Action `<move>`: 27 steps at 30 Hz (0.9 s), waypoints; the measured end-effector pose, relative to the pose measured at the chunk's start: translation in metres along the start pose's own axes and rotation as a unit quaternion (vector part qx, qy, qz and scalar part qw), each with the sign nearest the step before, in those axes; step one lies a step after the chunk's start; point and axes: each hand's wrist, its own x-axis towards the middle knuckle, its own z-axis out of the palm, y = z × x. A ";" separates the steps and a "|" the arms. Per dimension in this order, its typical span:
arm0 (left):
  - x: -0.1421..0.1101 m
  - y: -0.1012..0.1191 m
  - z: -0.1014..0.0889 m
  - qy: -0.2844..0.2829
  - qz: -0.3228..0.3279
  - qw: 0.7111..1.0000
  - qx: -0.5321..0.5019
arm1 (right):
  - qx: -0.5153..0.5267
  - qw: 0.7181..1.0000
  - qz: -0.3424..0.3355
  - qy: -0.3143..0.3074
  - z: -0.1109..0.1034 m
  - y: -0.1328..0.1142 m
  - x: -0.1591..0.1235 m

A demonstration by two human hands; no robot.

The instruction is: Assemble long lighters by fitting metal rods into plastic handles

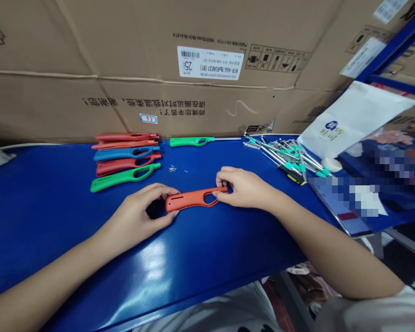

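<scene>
An orange lighter casing (188, 200) lies on the blue table between my hands. My left hand (141, 210) grips its wide end between thumb and fingers. Its narrow end, by the trigger loop, is pinched by my right hand (240, 186). Just beyond, a few small screws (172, 169) lie in a loose group, with one apart to the right. Several casings in red, orange, blue and green (124, 177) are lined up at the back left. A green lighter (190, 141) with a metal tube rests near the cardboard.
A heap of metal tubes with green parts (290, 157) lies at the back right, beside a black-and-yellow tool (292, 175). A phone (339, 207) sits near the right edge. Behind the table (65, 230) stands a large cardboard sheet (124, 46). A white paper bag (356, 115) leans at right.
</scene>
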 end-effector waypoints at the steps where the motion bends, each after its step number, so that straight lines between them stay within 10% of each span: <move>1: 0.000 0.000 0.000 0.001 -0.005 1.000 -0.003 | 0.004 1.000 -0.004 0.000 0.000 0.001 0.000; 27: 0.000 0.000 0.001 -0.005 0.014 0.999 -0.034 | -0.074 0.991 -0.075 -0.077 -0.011 -0.008 -0.013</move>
